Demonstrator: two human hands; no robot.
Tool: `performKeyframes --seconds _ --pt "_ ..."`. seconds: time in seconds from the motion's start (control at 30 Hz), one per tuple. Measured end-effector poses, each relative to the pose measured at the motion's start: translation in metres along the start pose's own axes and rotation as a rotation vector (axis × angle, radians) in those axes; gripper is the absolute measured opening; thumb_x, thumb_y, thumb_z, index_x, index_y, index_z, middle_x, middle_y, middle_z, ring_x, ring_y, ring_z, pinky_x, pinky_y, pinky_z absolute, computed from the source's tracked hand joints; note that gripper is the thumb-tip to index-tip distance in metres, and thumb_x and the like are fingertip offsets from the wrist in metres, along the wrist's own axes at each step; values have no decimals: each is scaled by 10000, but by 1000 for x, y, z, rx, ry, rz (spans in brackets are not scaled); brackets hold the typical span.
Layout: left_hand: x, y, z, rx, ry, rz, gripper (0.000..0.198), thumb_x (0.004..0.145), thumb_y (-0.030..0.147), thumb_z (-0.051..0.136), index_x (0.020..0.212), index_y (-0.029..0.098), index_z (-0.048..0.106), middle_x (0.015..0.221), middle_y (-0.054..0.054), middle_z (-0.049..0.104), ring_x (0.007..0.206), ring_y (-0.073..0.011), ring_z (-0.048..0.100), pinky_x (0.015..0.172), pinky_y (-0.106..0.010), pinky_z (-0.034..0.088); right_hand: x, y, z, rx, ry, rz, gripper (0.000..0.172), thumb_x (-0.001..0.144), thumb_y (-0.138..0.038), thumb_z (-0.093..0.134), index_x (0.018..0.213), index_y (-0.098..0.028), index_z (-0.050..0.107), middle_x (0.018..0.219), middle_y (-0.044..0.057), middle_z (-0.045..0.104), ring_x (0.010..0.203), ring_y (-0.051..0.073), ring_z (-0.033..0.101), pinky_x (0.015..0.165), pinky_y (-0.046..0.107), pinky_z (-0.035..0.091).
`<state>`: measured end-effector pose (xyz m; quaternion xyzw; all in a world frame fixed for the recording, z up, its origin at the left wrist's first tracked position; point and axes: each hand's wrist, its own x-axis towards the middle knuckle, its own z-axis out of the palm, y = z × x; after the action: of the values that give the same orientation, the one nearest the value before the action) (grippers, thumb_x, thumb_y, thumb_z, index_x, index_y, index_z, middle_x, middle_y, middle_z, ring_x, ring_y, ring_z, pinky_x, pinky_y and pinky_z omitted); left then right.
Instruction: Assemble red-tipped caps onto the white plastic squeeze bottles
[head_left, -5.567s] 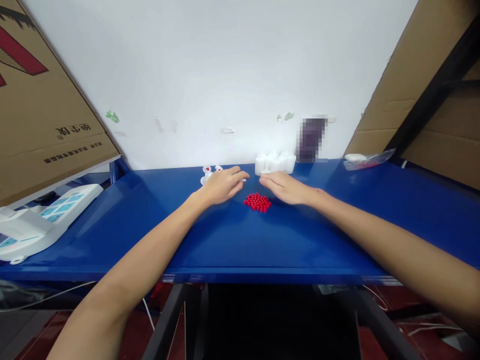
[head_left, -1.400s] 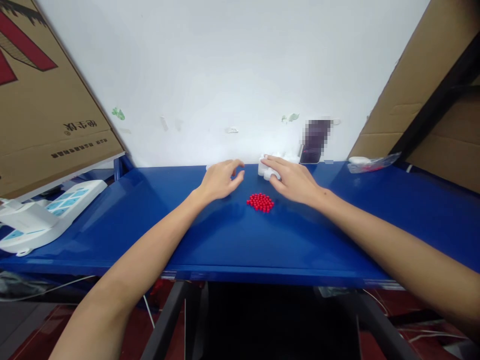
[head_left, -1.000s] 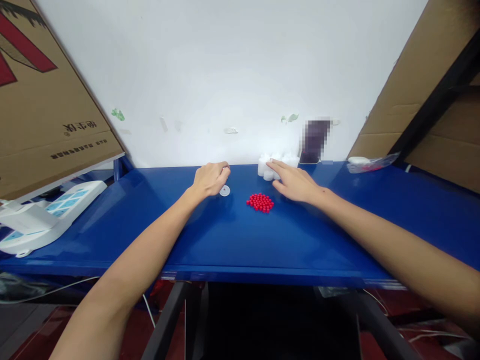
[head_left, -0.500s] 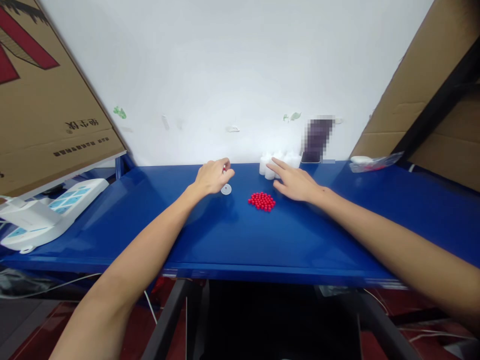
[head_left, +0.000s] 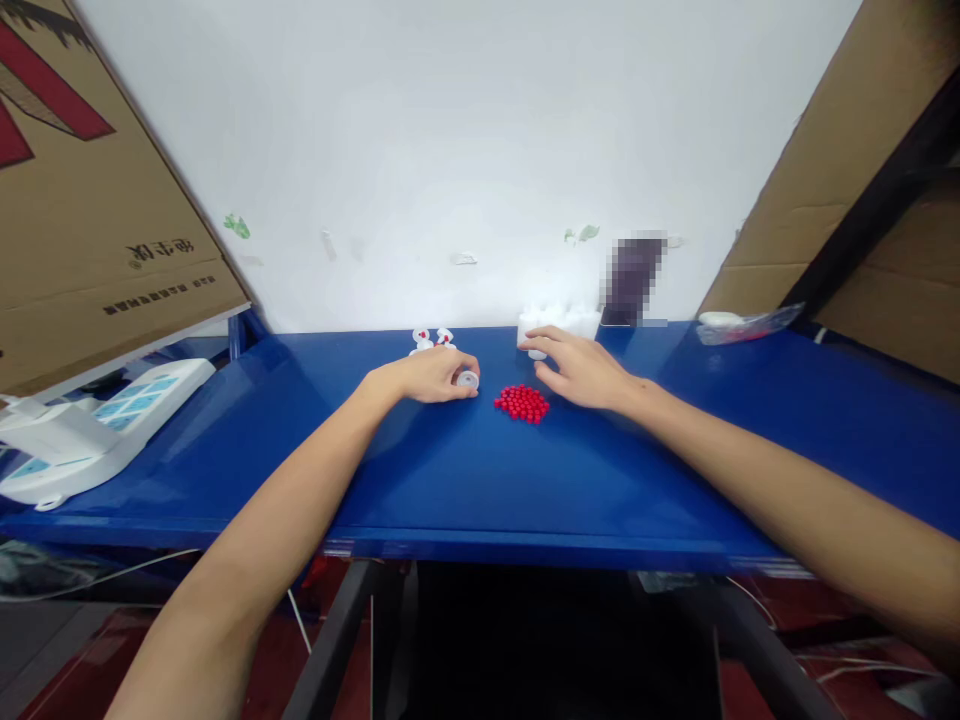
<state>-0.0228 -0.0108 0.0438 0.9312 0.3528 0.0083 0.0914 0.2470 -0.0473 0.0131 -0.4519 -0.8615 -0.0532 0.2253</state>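
My left hand (head_left: 435, 375) pinches a small white round disc (head_left: 469, 380), held on edge between thumb and fingers just above the table. Behind that hand lie several more white discs (head_left: 421, 335), some with a red piece at the middle, partly hidden by the hand. A pile of small red bead-like pieces (head_left: 522, 404) sits between my hands. My right hand (head_left: 585, 370) is spread, its fingertips beside a cluster of white bottle-like pieces (head_left: 574, 323) against the wall. Whether those fingertips touch them I cannot tell.
A dark pixelated panel (head_left: 634, 280) leans on the wall behind the blue table (head_left: 525, 490). A white power strip (head_left: 127, 430) lies at the left, below a cardboard box (head_left: 112, 200). At the right rests a clear plastic bag (head_left: 754, 325).
My left hand has come toward me and slightly right, and the white disc is now lifted in its fingers. The discs behind it are uncovered. My right hand shifted slightly nearer.
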Motion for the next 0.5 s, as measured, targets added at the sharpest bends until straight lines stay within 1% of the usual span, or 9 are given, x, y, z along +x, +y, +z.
performKeyframes --seconds 0.07,0.13,0.2,0.3,0.4,0.5 --pt "1 -2 1 -36 5 67 291 880 383 572 1026 168 703 839 -46 694 727 -155 603 660 -255 411 0 -1 2 35 4 -31 415 951 -230 445 1319 -185 631 1412 97 607 1185 292 646 977 464 546" --pt "2 -1 1 -67 45 131 262 903 352 548 994 161 703 829 -40 695 709 -142 592 663 -254 413 1 -2 4 64 7 -62 395 952 -227 448 1289 -186 649 1363 92 642 1157 284 657 978 464 541" --pt "3 2 2 -76 141 202 237 921 308 521 979 164 700 884 -44 716 742 -142 605 697 -261 430 1 -3 5 91 14 -82 385 948 -220 453 1273 -190 659 1318 91 668 1133 279 665 971 463 539" --pt "5 7 5 -53 319 289 206 914 245 521 988 174 699 967 -51 735 817 -153 636 763 -276 458 1 -5 5 133 33 -94 400 944 -206 456 1295 -187 648 1283 103 687 1117 277 669 961 468 536" --pt "8 13 9 25 440 328 200 908 211 518 989 173 697 933 -56 725 799 -160 642 748 -287 472 0 -8 4 190 50 -97 453 951 -219 463 1387 -200 580 1346 108 662 1160 283 653 981 481 523" --pt "10 18 13 119 524 350 241 928 173 464 1028 173 684 943 -69 714 814 -170 652 737 -298 484 -1 -10 2 241 50 -111 500 964 -244 464 1463 -214 494 1414 111 619 1204 286 629 1012 484 499"
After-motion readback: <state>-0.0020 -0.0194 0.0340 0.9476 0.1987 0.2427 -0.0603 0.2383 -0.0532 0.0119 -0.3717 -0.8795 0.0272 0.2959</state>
